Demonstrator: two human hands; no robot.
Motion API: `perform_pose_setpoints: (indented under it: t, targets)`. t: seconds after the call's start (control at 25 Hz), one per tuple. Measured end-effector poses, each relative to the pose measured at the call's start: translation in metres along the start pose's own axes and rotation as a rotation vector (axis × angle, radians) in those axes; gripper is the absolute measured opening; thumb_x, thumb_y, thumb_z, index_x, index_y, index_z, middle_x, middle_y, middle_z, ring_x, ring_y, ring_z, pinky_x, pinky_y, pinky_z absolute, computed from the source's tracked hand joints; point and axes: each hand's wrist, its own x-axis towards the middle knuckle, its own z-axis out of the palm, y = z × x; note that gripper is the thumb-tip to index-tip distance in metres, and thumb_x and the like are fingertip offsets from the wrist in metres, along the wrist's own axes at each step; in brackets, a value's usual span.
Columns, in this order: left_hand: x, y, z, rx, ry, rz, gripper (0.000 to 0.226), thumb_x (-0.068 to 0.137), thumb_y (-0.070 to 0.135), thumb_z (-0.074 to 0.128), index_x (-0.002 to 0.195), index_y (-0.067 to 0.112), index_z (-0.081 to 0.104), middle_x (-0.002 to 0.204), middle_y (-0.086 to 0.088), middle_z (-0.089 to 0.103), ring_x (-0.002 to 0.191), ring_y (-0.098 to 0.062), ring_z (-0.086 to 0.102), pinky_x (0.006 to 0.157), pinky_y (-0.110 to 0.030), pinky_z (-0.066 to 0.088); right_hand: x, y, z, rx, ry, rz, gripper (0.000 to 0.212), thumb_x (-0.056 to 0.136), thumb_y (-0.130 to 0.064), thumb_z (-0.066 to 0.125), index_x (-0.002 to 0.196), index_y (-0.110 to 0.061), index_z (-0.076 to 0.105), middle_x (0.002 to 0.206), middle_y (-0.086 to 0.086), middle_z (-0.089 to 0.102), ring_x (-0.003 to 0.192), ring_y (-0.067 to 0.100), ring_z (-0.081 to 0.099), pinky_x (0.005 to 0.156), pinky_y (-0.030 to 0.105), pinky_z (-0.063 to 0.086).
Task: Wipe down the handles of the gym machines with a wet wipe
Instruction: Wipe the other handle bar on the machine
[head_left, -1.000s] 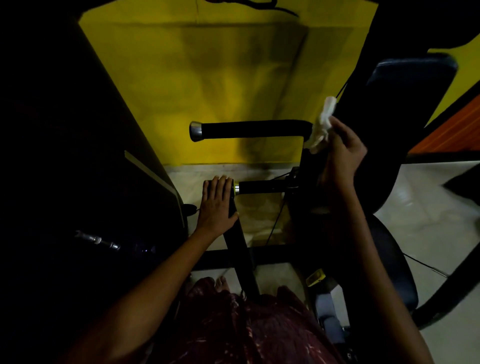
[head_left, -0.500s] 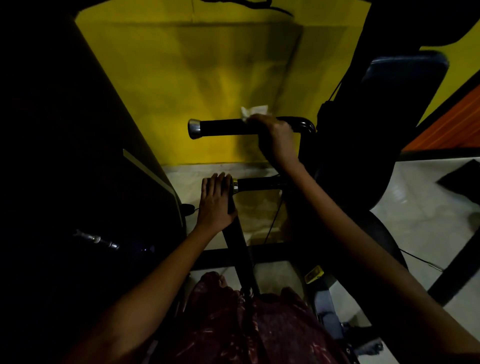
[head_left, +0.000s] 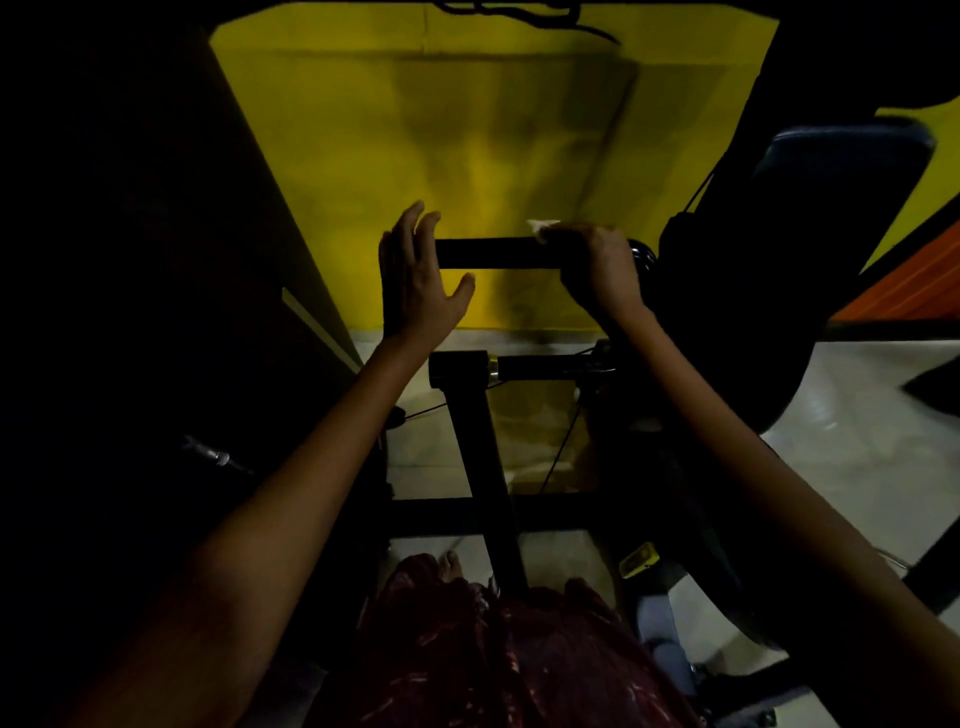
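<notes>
your right hand (head_left: 597, 270) curls over the upper black handle (head_left: 488, 253) near its inner end, pressing the white wet wipe (head_left: 543, 227) against the grip; only a corner of the wipe shows above your fingers. your left hand (head_left: 421, 280) is at the handle's free end, fingers straight and spread, gripping nothing. a lower handle (head_left: 540, 366) sits beneath, in front of the yellow wall (head_left: 467, 130).
</notes>
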Motion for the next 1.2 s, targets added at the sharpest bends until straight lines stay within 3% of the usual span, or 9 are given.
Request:
perform_pose_setpoints:
  t: [0.12, 0.28, 0.4, 0.64, 0.72, 0.84, 0.96, 1.04, 1.2]
  targets:
    - [-0.013, -0.002, 0.005, 0.098, -0.173, 0.015, 0.074, 0.081, 0.034, 0.059, 0.141, -0.002, 0.034, 0.148, -0.021, 0.031, 0.142, -0.04, 0.016, 0.115, -0.044, 0.004, 0.008, -0.022, 0.009, -0.031, -0.097, 0.025, 0.037, 0.088, 0.002, 0.048, 0.119, -0.009, 0.063, 0.118, 0.011, 0.065, 0.104, 0.026, 0.062, 0.08, 0.021, 0.041]
    - [-0.001, 0.02, 0.009, 0.22, -0.313, 0.164, 0.08, 0.086, 0.033, 0.061, 0.148, 0.005, 0.019, 0.155, -0.014, 0.017, 0.145, -0.032, 0.006, 0.116, -0.042, -0.003, 0.021, -0.011, -0.021, 0.017, -0.255, -0.126, 0.03, 0.086, 0.002, 0.055, 0.114, -0.003, 0.065, 0.112, 0.019, 0.066, 0.103, 0.029, 0.063, 0.081, 0.026, 0.043]
    - [0.001, 0.033, 0.016, 0.26, -0.4, 0.129, 0.087, 0.086, 0.039, 0.06, 0.15, 0.009, 0.008, 0.158, -0.011, 0.008, 0.146, -0.028, -0.001, 0.115, -0.038, -0.009, 0.019, 0.028, -0.046, -0.142, -0.278, 0.013, 0.024, 0.087, -0.005, 0.058, 0.107, 0.004, 0.067, 0.105, 0.027, 0.066, 0.1, 0.035, 0.063, 0.079, 0.036, 0.047]
    - [-0.003, 0.027, 0.018, 0.303, -0.397, 0.172, 0.095, 0.083, 0.041, 0.063, 0.15, 0.009, 0.004, 0.158, -0.011, 0.006, 0.146, -0.028, -0.001, 0.116, -0.04, -0.009, -0.052, 0.035, 0.004, -0.118, 0.103, -0.149, 0.033, 0.077, 0.005, 0.059, 0.104, -0.008, 0.071, 0.108, 0.015, 0.069, 0.082, 0.032, 0.07, 0.063, 0.041, 0.058]
    - [-0.004, 0.028, 0.019, 0.312, -0.396, 0.171, 0.097, 0.082, 0.041, 0.064, 0.15, 0.009, 0.002, 0.158, -0.012, 0.004, 0.146, -0.029, -0.003, 0.116, -0.04, -0.009, -0.086, 0.049, 0.017, -0.165, 0.009, -0.13, 0.035, 0.072, 0.004, 0.062, 0.104, -0.006, 0.07, 0.107, 0.015, 0.069, 0.081, 0.035, 0.07, 0.061, 0.044, 0.057]
    - [-0.007, 0.03, 0.024, 0.343, -0.391, 0.152, 0.099, 0.081, 0.043, 0.063, 0.15, 0.008, 0.0, 0.158, -0.014, 0.0, 0.145, -0.031, -0.005, 0.115, -0.042, -0.011, -0.119, 0.059, 0.038, -0.285, -0.074, 0.024, 0.045, 0.065, 0.007, 0.071, 0.108, -0.007, 0.069, 0.106, 0.013, 0.07, 0.101, 0.035, 0.064, 0.083, 0.042, 0.053]
    - [-0.007, 0.03, 0.027, 0.375, -0.384, 0.145, 0.1, 0.081, 0.044, 0.063, 0.15, 0.007, 0.001, 0.157, -0.015, 0.0, 0.145, -0.033, -0.005, 0.116, -0.044, -0.009, -0.107, 0.028, 0.068, -0.082, -0.137, 0.225, 0.045, 0.072, 0.013, 0.054, 0.109, -0.007, 0.068, 0.111, 0.019, 0.066, 0.105, 0.037, 0.061, 0.084, 0.038, 0.05]
    - [-0.008, 0.029, 0.028, 0.377, -0.373, 0.152, 0.099, 0.081, 0.043, 0.063, 0.15, 0.007, 0.002, 0.157, -0.015, 0.001, 0.145, -0.033, -0.003, 0.116, -0.044, -0.008, -0.097, -0.005, 0.089, 0.046, -0.166, 0.168, 0.042, 0.072, 0.017, 0.049, 0.102, -0.003, 0.07, 0.099, 0.022, 0.068, 0.093, 0.04, 0.064, 0.078, 0.043, 0.053]
    - [-0.007, 0.024, 0.027, 0.347, -0.319, 0.192, 0.095, 0.079, 0.036, 0.068, 0.149, 0.007, 0.011, 0.156, -0.015, 0.013, 0.145, -0.032, 0.007, 0.115, -0.041, -0.006, -0.102, -0.007, 0.084, -0.001, -0.299, -0.029, 0.043, 0.081, 0.013, 0.048, 0.116, -0.007, 0.065, 0.121, 0.015, 0.063, 0.116, 0.037, 0.055, 0.091, 0.045, 0.047]
